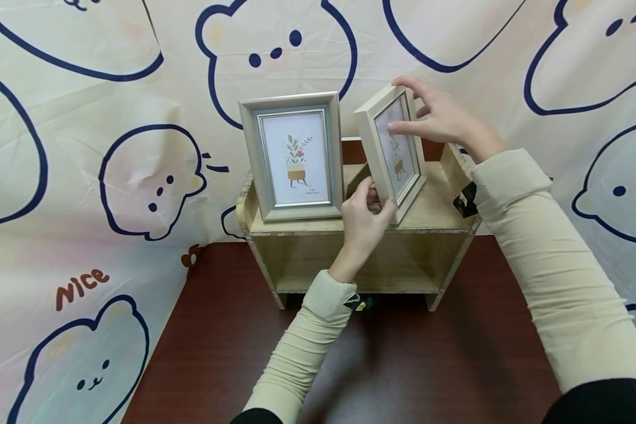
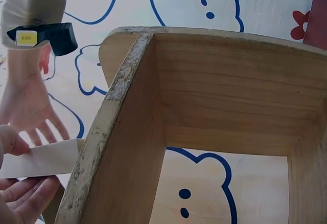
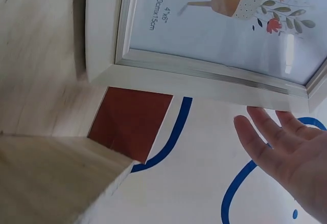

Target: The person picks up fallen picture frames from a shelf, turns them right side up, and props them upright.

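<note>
A cream photo frame (image 1: 371, 135) stands turned at an angle on the right half of a small wooden shelf (image 1: 307, 227). My left hand (image 1: 364, 218) pinches its lower near corner, thumb in front and fingers behind. In the left wrist view, the left thumb and fingers (image 2: 30, 198) grip the frame's pale edge (image 2: 43, 158). My right hand (image 1: 445, 121) holds the upper part, thumb over the picture and fingers at the top edge. From the right wrist, its fingers (image 3: 281, 137) appear along the frame border (image 3: 204, 88); the thumb is hidden there.
To the left on the shelf top stands a second, silver-edged photo frame (image 1: 251, 159) with a similar plant picture. The shelf has an open lower compartment (image 1: 403, 259) and raised sides, and rests on a dark red-brown table (image 1: 212, 341). A bear-patterned cloth (image 1: 164, 106) hangs behind.
</note>
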The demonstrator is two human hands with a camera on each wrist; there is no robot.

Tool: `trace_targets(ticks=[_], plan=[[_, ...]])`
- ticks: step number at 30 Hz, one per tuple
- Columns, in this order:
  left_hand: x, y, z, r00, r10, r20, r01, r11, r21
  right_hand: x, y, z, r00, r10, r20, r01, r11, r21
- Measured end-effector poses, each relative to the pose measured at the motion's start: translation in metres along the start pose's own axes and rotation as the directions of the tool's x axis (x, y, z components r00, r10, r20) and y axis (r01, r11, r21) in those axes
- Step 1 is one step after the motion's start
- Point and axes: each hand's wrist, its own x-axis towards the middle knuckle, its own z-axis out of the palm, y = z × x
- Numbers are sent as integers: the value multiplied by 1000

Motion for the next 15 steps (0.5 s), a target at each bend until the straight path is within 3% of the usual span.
trace_targets(ticks=[8,15], plan=[[0,-2,-2,1000,-1,6,1,1000,8,-6,4,-5,999,-25,-31,24,998,-52],[2,-4,-6,1000,-13,-2,13,997,78,-11,10,-10,998,-40,-48,35,995,-91]])
